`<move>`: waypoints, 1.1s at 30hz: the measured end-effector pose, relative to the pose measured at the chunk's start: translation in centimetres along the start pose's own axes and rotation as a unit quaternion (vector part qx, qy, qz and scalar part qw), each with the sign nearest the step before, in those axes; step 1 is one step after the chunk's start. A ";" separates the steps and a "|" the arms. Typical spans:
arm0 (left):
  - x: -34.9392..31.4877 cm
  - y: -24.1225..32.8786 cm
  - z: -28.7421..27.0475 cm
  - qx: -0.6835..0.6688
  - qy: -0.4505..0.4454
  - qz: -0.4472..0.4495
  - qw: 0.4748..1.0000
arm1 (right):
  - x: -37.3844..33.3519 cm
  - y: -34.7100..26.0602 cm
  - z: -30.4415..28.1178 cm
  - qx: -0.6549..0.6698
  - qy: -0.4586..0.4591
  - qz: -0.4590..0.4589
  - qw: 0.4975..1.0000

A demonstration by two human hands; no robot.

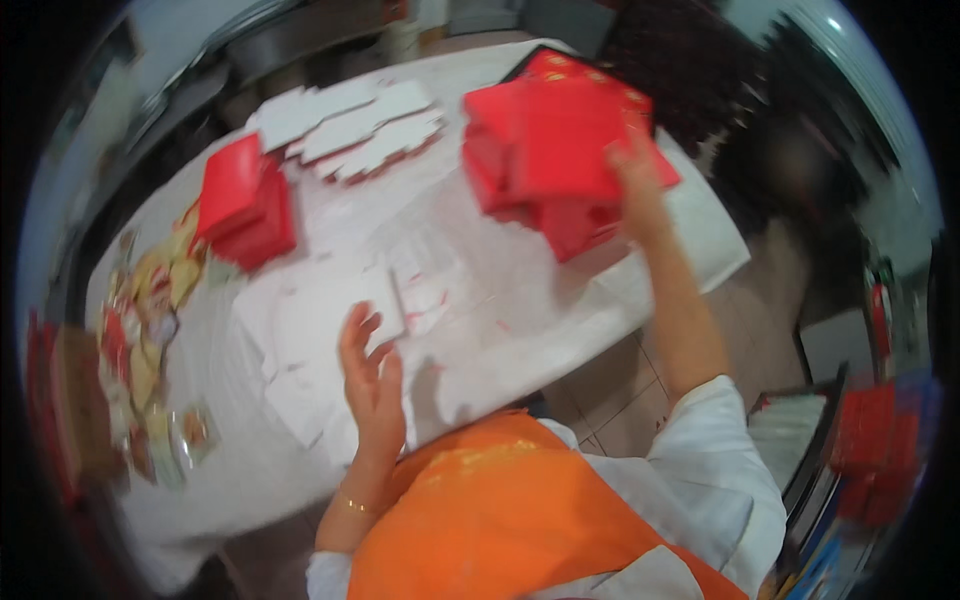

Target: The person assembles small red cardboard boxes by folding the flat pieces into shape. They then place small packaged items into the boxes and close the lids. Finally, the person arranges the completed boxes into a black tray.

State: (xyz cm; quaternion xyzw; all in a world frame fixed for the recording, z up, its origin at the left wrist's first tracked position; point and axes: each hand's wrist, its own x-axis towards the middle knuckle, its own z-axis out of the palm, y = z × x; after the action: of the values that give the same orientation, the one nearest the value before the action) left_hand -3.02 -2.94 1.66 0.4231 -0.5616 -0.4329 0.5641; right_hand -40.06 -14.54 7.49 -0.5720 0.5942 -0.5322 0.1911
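At the far right of the table, my right hand (634,180) touches the right side of a stack of red boxes (563,150). Motion smears its fingers, so whether they grip the top box is unclear. My left hand (373,390) hovers near the table's front edge with its fingers apart and slightly curled, holding nothing. Flat white die-cut card sheets (320,310) lie just beyond and to the left of it.
More white card blanks (350,125) are spread at the back of the white-covered table (440,250). A smaller red box stack (247,200) stands left. Small packaged items (150,320) line the left edge. Red boxes (875,440) and a crate (790,430) sit off the table, right.
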 end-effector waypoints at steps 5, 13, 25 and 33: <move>-4.3 -3.1 -3.0 0.096 0.030 -0.078 0.992 | 8.4 4.7 -7.6 -0.024 0.045 0.147 0.988; -7.3 -5.8 -12.0 0.327 0.190 -0.037 0.925 | 0.4 -2.6 4.4 -0.168 0.094 -0.195 0.962; 0.6 -11.5 -15.5 0.343 0.153 -0.087 0.923 | -13.1 2.1 25.7 -0.102 -0.272 0.032 0.956; -2.3 -9.7 -14.1 0.330 0.157 -0.075 0.928 | -12.8 -0.7 25.0 -0.162 -0.342 -0.303 0.875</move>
State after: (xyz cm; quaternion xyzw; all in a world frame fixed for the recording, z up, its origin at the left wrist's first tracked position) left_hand 10.99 -3.47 -8.45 0.6891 -0.5433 -0.1918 0.4395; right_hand -15.34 -13.45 -5.85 -0.8933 0.3671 -0.2319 0.1163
